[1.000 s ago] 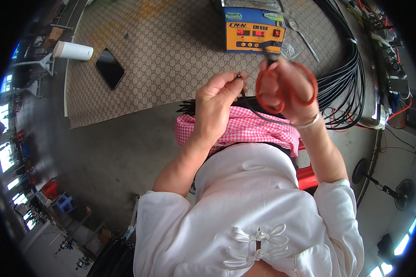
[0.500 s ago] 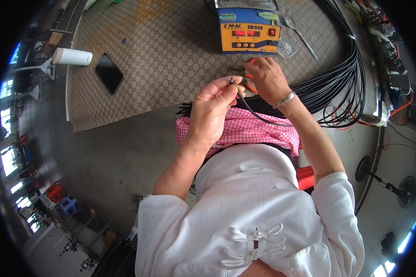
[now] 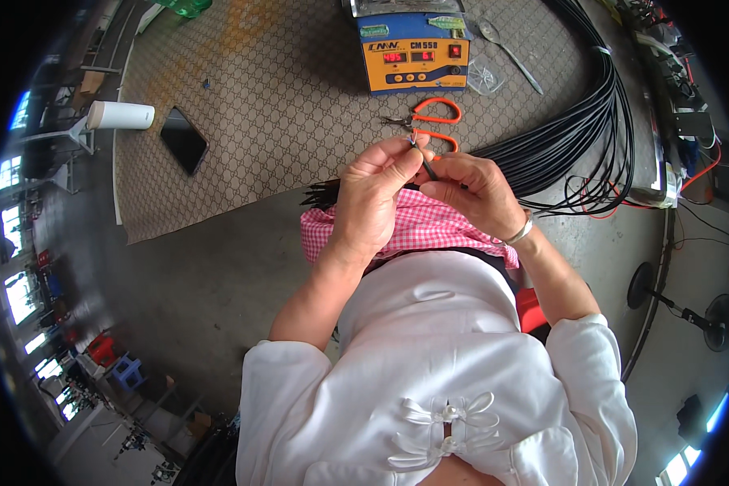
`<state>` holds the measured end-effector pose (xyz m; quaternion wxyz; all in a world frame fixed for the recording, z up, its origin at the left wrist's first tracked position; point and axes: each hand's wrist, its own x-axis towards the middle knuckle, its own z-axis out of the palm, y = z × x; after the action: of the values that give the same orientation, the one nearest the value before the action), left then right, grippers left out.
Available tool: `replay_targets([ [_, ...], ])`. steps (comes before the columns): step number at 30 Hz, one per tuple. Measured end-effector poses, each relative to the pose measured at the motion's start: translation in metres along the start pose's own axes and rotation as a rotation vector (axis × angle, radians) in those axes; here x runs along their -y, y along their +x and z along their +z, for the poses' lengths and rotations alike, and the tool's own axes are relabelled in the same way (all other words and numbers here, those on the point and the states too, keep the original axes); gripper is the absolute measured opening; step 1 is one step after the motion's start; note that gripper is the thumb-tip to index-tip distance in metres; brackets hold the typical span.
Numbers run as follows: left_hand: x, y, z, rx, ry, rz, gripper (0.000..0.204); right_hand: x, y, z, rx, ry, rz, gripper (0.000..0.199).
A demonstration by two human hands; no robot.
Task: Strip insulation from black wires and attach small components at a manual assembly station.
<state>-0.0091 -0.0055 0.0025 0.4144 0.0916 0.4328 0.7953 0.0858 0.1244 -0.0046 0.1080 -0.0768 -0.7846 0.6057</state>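
Observation:
My left hand (image 3: 370, 190) pinches a black cable (image 3: 428, 168) close to its stripped end, where short thin coloured wires (image 3: 413, 139) stick up past the fingertips. My right hand (image 3: 479, 190) grips the same cable just below, thumb and fingers closed around it. Just beyond both hands, small pliers (image 3: 437, 134) with orange loop handles lie on the patterned tabletop, their jaws toward the left. One orange handle reaches close to my right fingers. The cable's further run is hidden behind my right hand.
A thick bundle of black cables (image 3: 567, 121) curves along the table's right side. At the back stands a yellow and blue control box (image 3: 417, 65) with red displays, beside a spoon (image 3: 514, 58). A phone (image 3: 184, 141) and a white cup (image 3: 121, 116) lie left. Pink checked cloth (image 3: 429, 223) covers my lap.
My right hand has let go of the orange-handled pliers, which now lie on the table. It has come nearer and taken hold of the cable beside my left hand.

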Motion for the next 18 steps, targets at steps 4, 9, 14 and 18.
replay_targets([
  [4,0.000,-0.002,0.004,-0.003,-0.015,-0.022,0.018,0.002,-0.002,-0.004,0.009,-0.065,-0.079,0.017],
  [9,0.000,-0.003,0.011,0.004,-0.006,-0.029,0.017,0.005,-0.007,-0.008,-0.004,-0.096,-0.081,0.018],
  [14,0.001,-0.004,0.012,0.050,0.028,-0.030,0.016,0.005,-0.011,-0.011,-0.024,-0.126,-0.095,0.019],
  [18,0.004,-0.003,0.015,0.062,0.020,-0.055,0.015,0.004,-0.015,-0.014,-0.028,-0.132,-0.100,0.018],
])
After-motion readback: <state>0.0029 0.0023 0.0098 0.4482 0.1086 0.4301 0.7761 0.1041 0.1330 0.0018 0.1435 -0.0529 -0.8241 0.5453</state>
